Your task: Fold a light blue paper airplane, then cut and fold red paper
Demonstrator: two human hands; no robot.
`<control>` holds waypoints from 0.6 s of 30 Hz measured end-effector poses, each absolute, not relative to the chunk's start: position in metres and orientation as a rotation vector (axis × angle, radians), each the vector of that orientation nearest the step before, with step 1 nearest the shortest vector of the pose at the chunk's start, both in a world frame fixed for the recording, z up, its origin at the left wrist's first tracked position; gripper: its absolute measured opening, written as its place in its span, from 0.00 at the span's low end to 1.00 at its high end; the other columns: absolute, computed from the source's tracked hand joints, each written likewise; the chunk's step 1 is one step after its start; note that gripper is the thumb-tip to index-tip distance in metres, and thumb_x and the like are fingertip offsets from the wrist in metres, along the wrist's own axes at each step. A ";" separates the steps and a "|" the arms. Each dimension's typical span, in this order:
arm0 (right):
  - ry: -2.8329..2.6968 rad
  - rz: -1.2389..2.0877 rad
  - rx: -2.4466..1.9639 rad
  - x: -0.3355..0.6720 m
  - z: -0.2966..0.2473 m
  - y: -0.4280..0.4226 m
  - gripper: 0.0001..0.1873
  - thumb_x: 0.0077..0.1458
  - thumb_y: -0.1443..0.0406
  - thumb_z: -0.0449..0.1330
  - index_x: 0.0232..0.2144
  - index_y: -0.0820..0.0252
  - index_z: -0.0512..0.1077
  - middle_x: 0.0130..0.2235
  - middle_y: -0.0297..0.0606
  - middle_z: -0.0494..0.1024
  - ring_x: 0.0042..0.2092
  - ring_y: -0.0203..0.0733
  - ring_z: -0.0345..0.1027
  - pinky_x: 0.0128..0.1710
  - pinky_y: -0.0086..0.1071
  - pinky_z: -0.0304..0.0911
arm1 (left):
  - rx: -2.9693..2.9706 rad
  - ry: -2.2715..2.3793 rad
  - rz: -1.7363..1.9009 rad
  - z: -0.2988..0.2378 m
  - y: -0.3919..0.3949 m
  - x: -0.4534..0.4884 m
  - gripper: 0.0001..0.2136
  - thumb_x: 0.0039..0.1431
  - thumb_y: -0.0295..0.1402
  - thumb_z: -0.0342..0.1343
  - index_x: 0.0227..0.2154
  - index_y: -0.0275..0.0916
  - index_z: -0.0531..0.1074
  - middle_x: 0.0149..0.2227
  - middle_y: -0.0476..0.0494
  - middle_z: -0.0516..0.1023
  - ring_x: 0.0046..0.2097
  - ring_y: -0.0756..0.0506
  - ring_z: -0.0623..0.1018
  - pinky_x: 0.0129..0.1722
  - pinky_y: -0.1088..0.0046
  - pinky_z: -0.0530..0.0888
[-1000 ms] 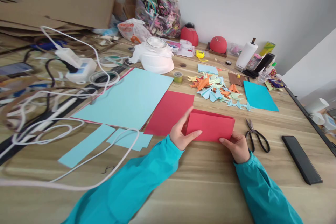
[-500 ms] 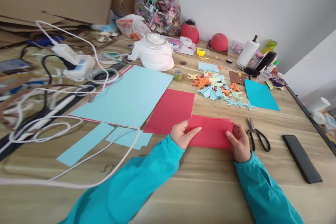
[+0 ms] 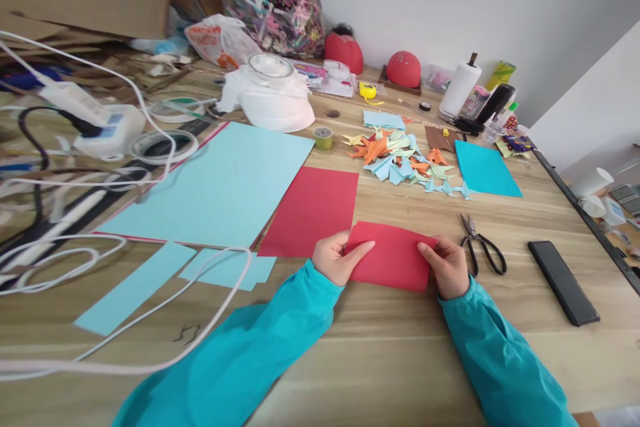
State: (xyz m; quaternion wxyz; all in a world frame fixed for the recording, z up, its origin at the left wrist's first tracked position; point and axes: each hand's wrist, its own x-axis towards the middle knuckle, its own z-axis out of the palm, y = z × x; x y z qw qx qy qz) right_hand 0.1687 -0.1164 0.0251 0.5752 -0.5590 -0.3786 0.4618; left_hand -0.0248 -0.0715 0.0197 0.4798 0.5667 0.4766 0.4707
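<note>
A red sheet of paper (image 3: 389,259), roughly rectangular, is held up just above the table by both hands. My left hand (image 3: 336,259) pinches its left end, thumb on the front face and fingers behind. At the other end, my right hand (image 3: 447,265) grips the right edge the same way, its fingers curled behind the paper. Behind my left hand lies a larger red sheet (image 3: 315,210), partly beneath a big light-blue sheet (image 3: 215,190). Black-handled scissors (image 3: 481,245) rest beside my right hand, blades slightly apart.
Folded paper cranes (image 3: 400,159) form a pile at the back, near a teal sheet (image 3: 487,170). A black phone-like slab (image 3: 563,282) lies at right. Light-blue strips (image 3: 135,287) and a looping white cable (image 3: 245,280) are at left. A thread spool (image 3: 323,139) stands mid-table.
The red paper's back layer, which stuck out above the front one, now lines up with it; the paper tilts down to the right. The whole view has shifted slightly.
</note>
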 end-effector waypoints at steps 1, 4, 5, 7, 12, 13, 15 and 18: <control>-0.884 1.088 -1.311 0.169 0.025 -0.117 0.09 0.40 0.59 0.67 0.24 0.57 0.76 0.26 0.33 0.79 0.27 0.39 0.70 0.28 0.31 0.67 | 1.373 1.174 1.149 0.019 -0.071 -0.025 0.13 0.43 0.41 0.62 0.27 0.35 0.76 0.29 0.44 0.80 0.33 0.43 0.78 0.33 0.70 0.75; -0.867 1.113 -1.301 0.169 0.024 -0.117 0.09 0.39 0.59 0.67 0.24 0.58 0.76 0.26 0.33 0.79 0.27 0.38 0.70 0.28 0.30 0.67 | 1.350 1.208 1.146 0.016 -0.070 -0.024 0.14 0.41 0.42 0.62 0.25 0.34 0.76 0.25 0.45 0.79 0.31 0.44 0.77 0.32 0.70 0.75; -0.860 1.123 -1.294 0.169 0.023 -0.117 0.09 0.40 0.59 0.67 0.25 0.58 0.77 0.26 0.33 0.79 0.28 0.38 0.70 0.29 0.30 0.67 | 1.347 1.213 1.145 0.015 -0.070 -0.024 0.14 0.41 0.42 0.62 0.24 0.34 0.76 0.25 0.45 0.79 0.30 0.44 0.77 0.31 0.70 0.75; -0.850 1.133 -1.281 0.170 0.021 -0.117 0.09 0.41 0.59 0.66 0.26 0.58 0.77 0.26 0.33 0.79 0.28 0.38 0.70 0.29 0.30 0.67 | 1.341 1.203 1.147 0.014 -0.070 -0.024 0.14 0.41 0.42 0.62 0.24 0.34 0.76 0.24 0.45 0.79 0.29 0.44 0.77 0.29 0.71 0.75; -0.846 1.130 -1.276 0.171 0.016 -0.116 0.09 0.44 0.59 0.65 0.26 0.59 0.76 0.24 0.33 0.78 0.27 0.36 0.69 0.26 0.28 0.64 | 1.318 1.185 1.156 0.015 -0.071 -0.023 0.13 0.41 0.41 0.62 0.26 0.35 0.76 0.26 0.45 0.79 0.29 0.45 0.77 0.29 0.71 0.74; -0.840 1.123 -1.279 0.172 0.015 -0.116 0.09 0.44 0.59 0.64 0.26 0.59 0.76 0.24 0.33 0.77 0.26 0.36 0.68 0.25 0.28 0.64 | 1.319 1.184 1.155 0.015 -0.071 -0.023 0.13 0.41 0.41 0.62 0.25 0.35 0.76 0.26 0.45 0.79 0.29 0.45 0.77 0.29 0.71 0.74; -0.816 1.103 -1.286 0.172 0.014 -0.116 0.09 0.44 0.59 0.65 0.25 0.59 0.76 0.24 0.32 0.77 0.25 0.35 0.68 0.25 0.27 0.63 | 1.329 1.184 1.152 0.015 -0.071 -0.023 0.13 0.41 0.41 0.62 0.25 0.35 0.76 0.26 0.45 0.79 0.29 0.45 0.77 0.29 0.72 0.74; -0.776 1.085 -1.294 0.171 0.014 -0.115 0.10 0.42 0.59 0.66 0.25 0.59 0.75 0.24 0.32 0.77 0.25 0.35 0.67 0.25 0.27 0.63 | 1.356 1.198 1.147 0.013 -0.070 -0.023 0.13 0.41 0.41 0.62 0.24 0.35 0.76 0.23 0.45 0.78 0.28 0.46 0.76 0.27 0.73 0.73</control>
